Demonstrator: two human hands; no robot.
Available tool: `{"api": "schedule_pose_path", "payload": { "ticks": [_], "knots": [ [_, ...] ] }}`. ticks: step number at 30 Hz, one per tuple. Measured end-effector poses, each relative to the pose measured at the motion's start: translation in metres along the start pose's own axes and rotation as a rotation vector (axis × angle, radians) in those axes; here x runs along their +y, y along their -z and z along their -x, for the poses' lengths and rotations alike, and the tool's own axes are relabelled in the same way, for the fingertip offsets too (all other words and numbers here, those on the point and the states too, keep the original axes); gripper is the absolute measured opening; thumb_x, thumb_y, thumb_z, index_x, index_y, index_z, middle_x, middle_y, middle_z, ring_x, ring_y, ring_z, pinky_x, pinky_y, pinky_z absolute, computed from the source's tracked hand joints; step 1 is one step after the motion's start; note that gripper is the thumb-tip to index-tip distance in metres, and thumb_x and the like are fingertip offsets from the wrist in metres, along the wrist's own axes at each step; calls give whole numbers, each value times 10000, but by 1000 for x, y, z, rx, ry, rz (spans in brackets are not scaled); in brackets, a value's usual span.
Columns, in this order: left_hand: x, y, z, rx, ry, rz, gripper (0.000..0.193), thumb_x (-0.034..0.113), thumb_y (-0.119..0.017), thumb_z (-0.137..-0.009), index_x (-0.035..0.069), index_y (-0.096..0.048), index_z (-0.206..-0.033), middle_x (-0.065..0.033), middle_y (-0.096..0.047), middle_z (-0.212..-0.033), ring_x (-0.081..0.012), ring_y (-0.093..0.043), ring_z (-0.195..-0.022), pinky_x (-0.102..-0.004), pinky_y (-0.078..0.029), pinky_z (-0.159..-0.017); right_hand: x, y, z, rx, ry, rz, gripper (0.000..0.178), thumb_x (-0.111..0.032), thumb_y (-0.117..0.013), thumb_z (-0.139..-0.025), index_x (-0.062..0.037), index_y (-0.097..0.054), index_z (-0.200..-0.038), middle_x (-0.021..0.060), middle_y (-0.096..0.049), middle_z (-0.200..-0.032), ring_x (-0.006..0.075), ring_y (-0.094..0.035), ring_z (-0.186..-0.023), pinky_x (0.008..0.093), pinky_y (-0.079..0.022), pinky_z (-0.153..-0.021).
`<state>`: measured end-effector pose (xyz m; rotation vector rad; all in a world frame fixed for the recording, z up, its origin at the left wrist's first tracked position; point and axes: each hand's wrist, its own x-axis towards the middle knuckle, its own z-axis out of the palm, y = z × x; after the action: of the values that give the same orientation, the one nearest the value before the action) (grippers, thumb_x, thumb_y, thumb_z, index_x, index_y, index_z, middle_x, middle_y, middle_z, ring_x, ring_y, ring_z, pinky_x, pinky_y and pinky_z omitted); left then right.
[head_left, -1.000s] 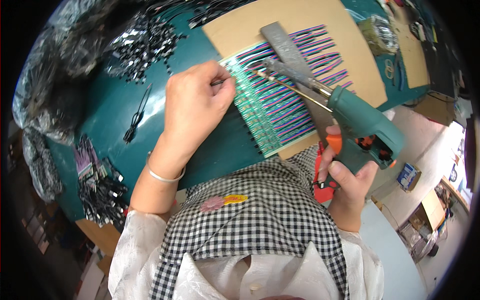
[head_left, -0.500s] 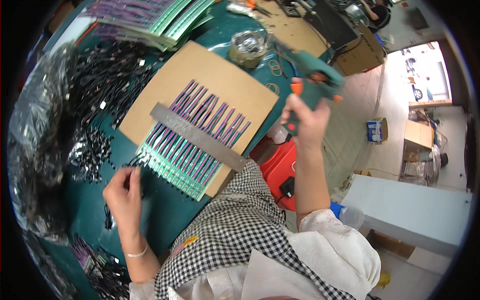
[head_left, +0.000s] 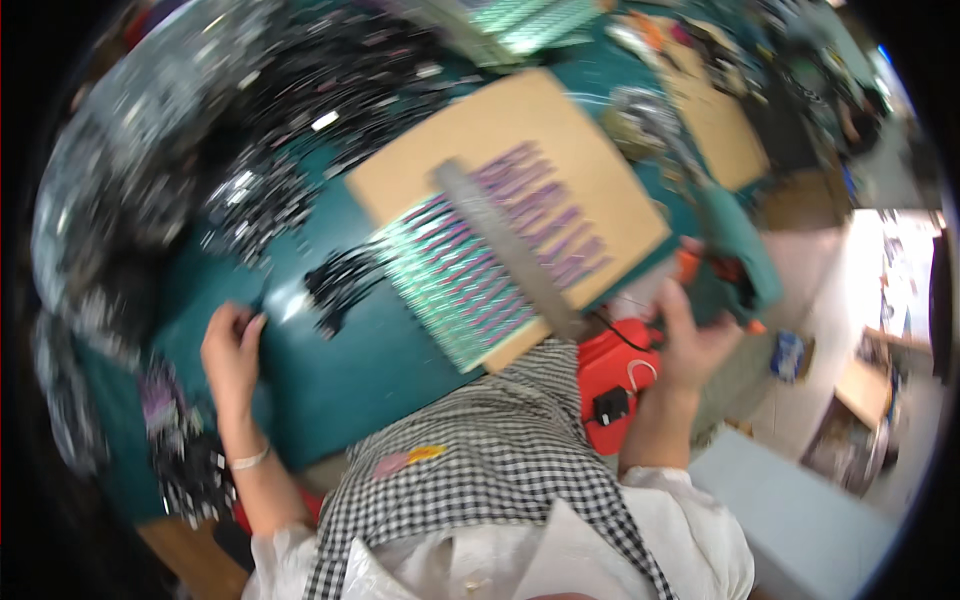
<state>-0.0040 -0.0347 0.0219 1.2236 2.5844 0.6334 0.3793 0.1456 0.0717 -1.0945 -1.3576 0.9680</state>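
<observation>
My right hand (head_left: 695,345) grips a green pistol-shaped glue gun (head_left: 740,255) with orange parts, right of the table's edge. To its left lies a brown cardboard sheet (head_left: 540,110), bearing a row of green circuit strips (head_left: 440,285) with purplish wires. A grey metal bar (head_left: 505,250) rests across the wires. Black cable leads (head_left: 345,280) stick out from the strips' left side onto the table. My left hand (head_left: 232,355) is over the table left of these leads, apart from them. Its fingers are curled together, and blur hides whatever may be in them.
Heaps of black cables (head_left: 330,90) lie on the green table (head_left: 310,390), beside a long plastic-wrapped bundle (head_left: 105,200) on the left. More leads (head_left: 195,470) lie near the left front. A roll of tape (head_left: 640,120) stands behind the cardboard. A red container (head_left: 615,365) is below the table's right edge.
The whole view has swung, so the table contents appear farther right. My left hand has moved away from the black leads. The glue gun is lower, nearer the cardboard's right corner.
</observation>
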Motion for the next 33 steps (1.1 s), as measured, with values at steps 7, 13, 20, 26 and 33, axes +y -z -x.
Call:
{"api": "schedule_pose_path", "payload": {
  "ticks": [7, 13, 20, 26, 33],
  "knots": [
    [6, -11, -4, 56, -135, -20, 139, 49, -649, -739, 0, -535, -801, -126, -514, -703, -278, -512, -640, -330, -413, -593, -8, -5, 19, -206, -10, -59, 448, 23, -598, -761, 108, -441, -1173, 100, -553, -706, 137, -518, -501, 237, -448, -476],
    [54, 1, 4, -30, 62, 512, 56, 53, -558, -848, -2, -552, -846, -73, -565, -701, -153, -535, -634, -275, -432, -593, -13, -30, 34, -356, -130, -149, 534, -83, -671, -730, 109, -430, -1166, 104, -543, -673, 144, -514, -482, 233, -438, -450],
    [123, -7, 29, -397, -150, 843, 104, 62, -538, -884, -16, -601, -910, -46, -594, -689, -75, -508, -590, -227, -414, -543, -16, -79, 43, -493, -231, -266, 477, 90, -664, -729, 48, -472, -1164, 80, -615, -868, 117, -593, -733, 253, -498, -686],
    [139, -14, 37, -551, -223, 788, 64, 36, -577, -844, -2, -619, -875, -60, -603, -671, -99, -550, -555, -223, -418, -505, -11, -84, 46, -519, -238, -257, 554, 95, -660, -716, 72, -416, -1213, 123, -597, -831, 151, -604, -711, 251, -514, -625],
    [152, -30, 45, -422, -358, 765, 152, 33, -680, -751, 22, -609, -884, -78, -627, -727, -174, -609, -599, -278, -472, -526, -3, -79, 47, -515, -223, -199, 520, 88, -641, -724, 65, -422, -1195, 94, -588, -753, 135, -588, -643, 239, -499, -597]
  ]
}}
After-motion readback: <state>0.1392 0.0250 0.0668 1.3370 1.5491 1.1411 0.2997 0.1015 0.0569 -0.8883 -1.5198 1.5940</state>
